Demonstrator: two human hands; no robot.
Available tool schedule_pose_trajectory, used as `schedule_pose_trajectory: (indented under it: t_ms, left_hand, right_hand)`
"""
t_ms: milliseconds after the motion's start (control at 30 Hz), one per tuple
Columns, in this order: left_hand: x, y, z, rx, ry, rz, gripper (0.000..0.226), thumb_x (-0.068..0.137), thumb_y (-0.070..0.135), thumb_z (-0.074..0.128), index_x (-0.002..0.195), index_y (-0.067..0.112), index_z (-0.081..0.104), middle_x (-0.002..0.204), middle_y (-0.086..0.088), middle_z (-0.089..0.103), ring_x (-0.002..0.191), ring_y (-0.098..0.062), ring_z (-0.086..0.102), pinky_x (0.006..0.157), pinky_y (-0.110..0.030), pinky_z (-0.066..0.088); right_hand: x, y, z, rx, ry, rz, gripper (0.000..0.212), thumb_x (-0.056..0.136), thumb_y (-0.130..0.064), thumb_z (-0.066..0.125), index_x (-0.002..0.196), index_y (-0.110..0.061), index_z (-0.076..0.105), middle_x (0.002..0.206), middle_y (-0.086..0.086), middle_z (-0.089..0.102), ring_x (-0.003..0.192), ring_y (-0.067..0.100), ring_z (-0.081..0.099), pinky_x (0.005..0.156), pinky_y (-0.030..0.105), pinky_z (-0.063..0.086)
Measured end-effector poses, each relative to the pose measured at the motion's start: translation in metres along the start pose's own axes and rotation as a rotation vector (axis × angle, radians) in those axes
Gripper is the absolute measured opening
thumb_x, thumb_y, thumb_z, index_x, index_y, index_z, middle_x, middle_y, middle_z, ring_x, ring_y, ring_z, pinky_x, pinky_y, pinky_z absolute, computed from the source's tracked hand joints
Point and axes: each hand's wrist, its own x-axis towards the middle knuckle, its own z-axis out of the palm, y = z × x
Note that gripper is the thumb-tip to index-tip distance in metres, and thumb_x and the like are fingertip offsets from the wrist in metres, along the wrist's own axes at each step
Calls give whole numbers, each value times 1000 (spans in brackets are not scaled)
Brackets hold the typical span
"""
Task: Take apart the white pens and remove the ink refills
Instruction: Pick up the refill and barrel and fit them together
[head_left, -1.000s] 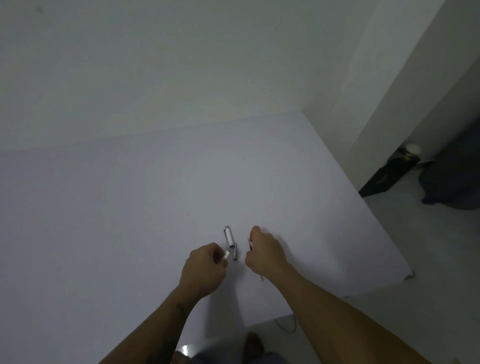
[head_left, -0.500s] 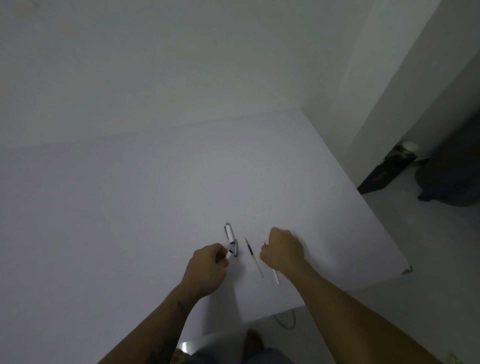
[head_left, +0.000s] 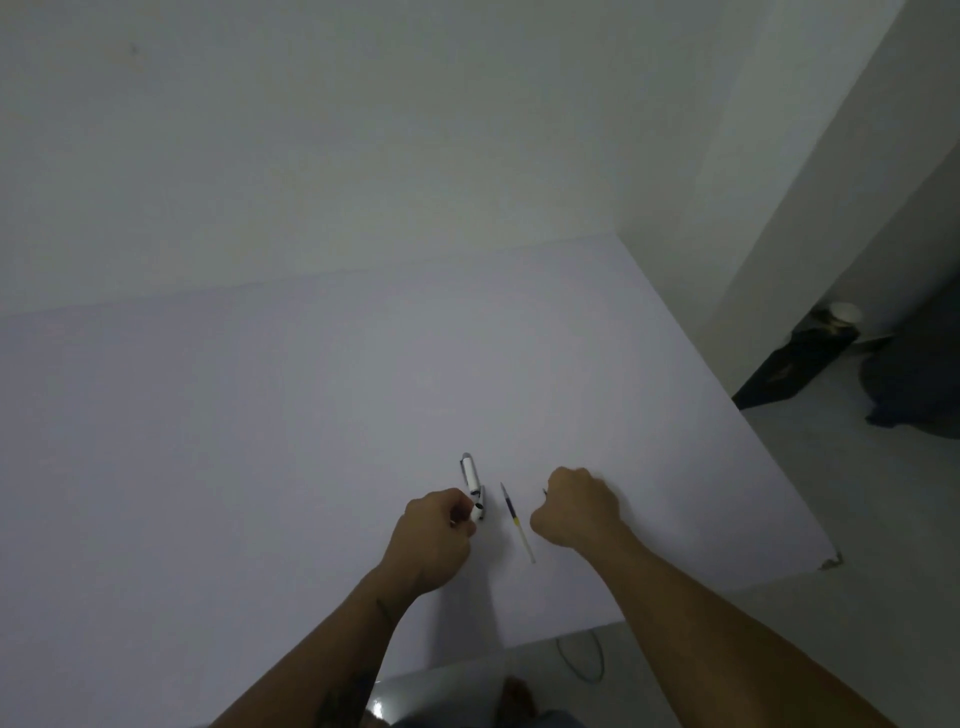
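A thin ink refill (head_left: 517, 520) with a dark front and a pale tail lies on the white table (head_left: 311, 441) between my hands. My left hand (head_left: 434, 535) is closed around a short white pen piece (head_left: 475, 512) whose end sticks out by the thumb. Just beyond it a white pen section (head_left: 470, 472) with a metal clip lies on the table. My right hand (head_left: 576, 506) is a fist to the right of the refill. Only a small dark tip (head_left: 544, 491) pokes out of it; the rest of what it holds is hidden.
The table's right edge (head_left: 779, 467) runs diagonally, and its near edge is close under my forearms. On the floor to the right lie dark bags (head_left: 800, 364). A cable (head_left: 582, 660) lies on the floor below the table.
My right hand set the ink refill down on the table and moved right, closing on another pen part. My left hand stayed in place with its white piece.
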Motion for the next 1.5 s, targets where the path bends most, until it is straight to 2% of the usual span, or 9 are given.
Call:
schedule_pose_trajectory:
  t_ms: [133,367,533,667,833,1100,1267,1433,1500]
  left_hand:
    - [-1,-2,0,-4,24,-4,6,87,14,61,83,18,64,87,-2,68,79,-23,65,75,-37,56]
    - [-2,-4,7,29,11,-1,6,89,13,60,88,17,64,92,-4,69,83,-21,65,76,-32,54]
    - [1,2,8,38,-5,11,7,89,15,61,86,21,63,90,-2,68,80,-20,65,74,-31,53]
    - [2,7,5,34,6,13,8,88,14,61,85,21,64,88,-3,68,79,-20,65,75,-34,55]
    - [4,6,3,39,12,-19,9,89,15,62,96,15,67,98,-6,70,87,-23,65,82,-37,56]
    - [4,1,-4,3,38,-50,7,89,15,63,94,16,66,92,-4,68,83,-24,67,84,-41,58]
    - [1,-2,-4,-82,93,-55,5,88,16,64,86,20,65,86,1,67,78,-17,64,75,-30,52]
    - [3,-5,-10,-120,179,-72,4,86,16,67,90,15,68,90,-1,68,79,-18,65,78,-32,55]
    - [2,-7,-13,-140,222,-79,4,85,15,69,85,18,66,87,0,68,75,-17,65,77,-33,55]
  right_hand:
    - [-3,8,12,-23,-9,17,21,81,-15,60,100,-9,65,104,8,70,92,26,69,65,26,49]
    - [-3,21,18,67,55,32,15,85,-13,61,98,-9,60,106,10,67,82,23,62,63,27,47]
    - [0,16,12,38,-12,-36,17,83,-13,58,98,-8,63,104,11,65,92,28,66,66,27,47]
    - [3,-5,-12,471,140,-104,8,81,-16,59,77,-10,62,78,7,66,67,26,59,60,26,46]
    - [4,-34,-35,885,150,-203,11,82,-17,62,72,-16,65,73,9,75,73,33,73,68,44,60]
    - [2,-48,-17,854,127,-204,9,82,-13,63,75,-13,67,71,7,75,71,27,74,71,44,62]
    - [3,-53,-13,859,109,-212,12,85,-12,63,74,-16,67,70,4,75,69,22,74,69,41,62]
    - [7,-50,-11,660,-85,-298,11,82,-14,68,87,-20,76,83,-4,72,73,7,65,63,16,46]
    - [14,-42,-7,575,-41,-239,19,82,-14,66,96,-21,77,90,-2,72,81,13,68,67,17,49]
